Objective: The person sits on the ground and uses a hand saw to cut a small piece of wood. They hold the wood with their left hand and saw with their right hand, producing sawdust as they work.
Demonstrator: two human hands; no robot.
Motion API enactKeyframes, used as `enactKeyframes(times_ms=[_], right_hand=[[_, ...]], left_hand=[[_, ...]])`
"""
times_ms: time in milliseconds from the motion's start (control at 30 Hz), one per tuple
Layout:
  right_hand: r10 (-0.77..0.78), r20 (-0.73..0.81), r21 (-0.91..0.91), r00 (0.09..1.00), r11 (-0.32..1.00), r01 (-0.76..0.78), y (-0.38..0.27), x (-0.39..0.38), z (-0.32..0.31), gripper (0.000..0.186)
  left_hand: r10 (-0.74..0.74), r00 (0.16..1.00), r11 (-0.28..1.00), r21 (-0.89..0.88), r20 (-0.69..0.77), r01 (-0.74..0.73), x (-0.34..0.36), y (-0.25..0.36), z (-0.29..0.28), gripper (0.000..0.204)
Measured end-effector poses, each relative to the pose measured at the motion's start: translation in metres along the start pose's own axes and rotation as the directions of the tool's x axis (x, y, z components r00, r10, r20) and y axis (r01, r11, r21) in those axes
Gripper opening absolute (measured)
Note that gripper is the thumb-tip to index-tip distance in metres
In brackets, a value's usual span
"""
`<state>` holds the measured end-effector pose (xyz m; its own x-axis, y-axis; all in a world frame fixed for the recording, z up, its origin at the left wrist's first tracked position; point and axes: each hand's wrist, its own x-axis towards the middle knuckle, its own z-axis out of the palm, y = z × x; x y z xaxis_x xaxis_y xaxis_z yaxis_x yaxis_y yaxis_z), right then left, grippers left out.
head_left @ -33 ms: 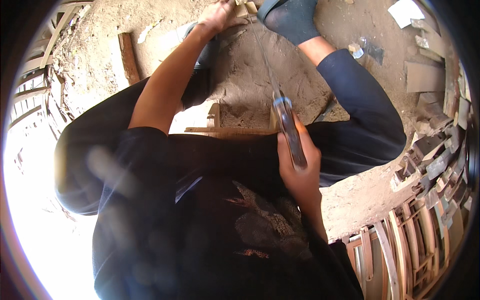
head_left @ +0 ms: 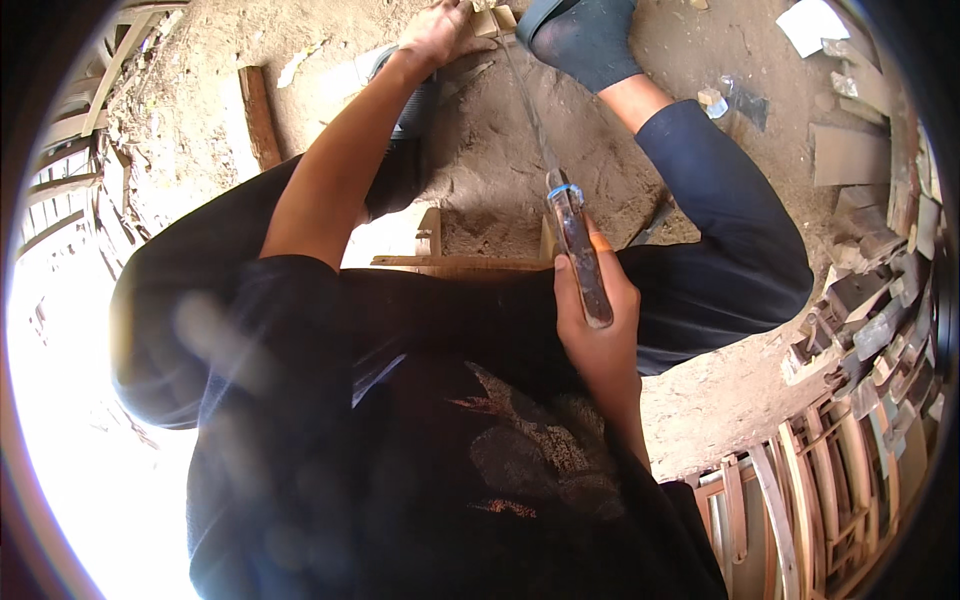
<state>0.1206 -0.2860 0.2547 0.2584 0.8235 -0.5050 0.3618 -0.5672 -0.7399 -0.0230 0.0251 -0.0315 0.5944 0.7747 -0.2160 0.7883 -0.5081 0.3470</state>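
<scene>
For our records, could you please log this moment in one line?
Left hand: at small pale wooden block; Right hand: gripping dark-handled, thin-bladed metal tool; Blade: extends toward block

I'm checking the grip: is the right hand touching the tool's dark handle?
Touching. The head view shows the right hand wrapped around the dark handle, gripping it from both sides.

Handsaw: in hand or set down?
In hand: the right hand holds the handsaw by its dark handle, blade pointing toward the wood block.
</scene>
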Motion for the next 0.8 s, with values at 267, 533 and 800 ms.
enactKeyframes(times_ms=[267,533,800], right_hand=[[-0.081,-0.044,-0.011,0.996,0.997,0.081,-0.001,-0.006,0.000,0.049],[-0.089,-0.048,-0.065,0.995,0.994,0.086,-0.003,-0.018,-0.014,0.048],[-0.117,-0.082,-0.087,0.990,0.990,0.110,0.001,-0.017,-0.011,0.046]], left_hand=[[-0.198,0.979,0.979,-0.039,0.053,0.200,0.005,0.007,-0.012,0.101],[-0.136,0.990,0.963,0.231,-0.037,0.141,0.009,0.007,0.018,0.107],[-0.202,0.978,0.956,0.208,-0.051,0.208,0.008,0.027,0.016,0.099]])
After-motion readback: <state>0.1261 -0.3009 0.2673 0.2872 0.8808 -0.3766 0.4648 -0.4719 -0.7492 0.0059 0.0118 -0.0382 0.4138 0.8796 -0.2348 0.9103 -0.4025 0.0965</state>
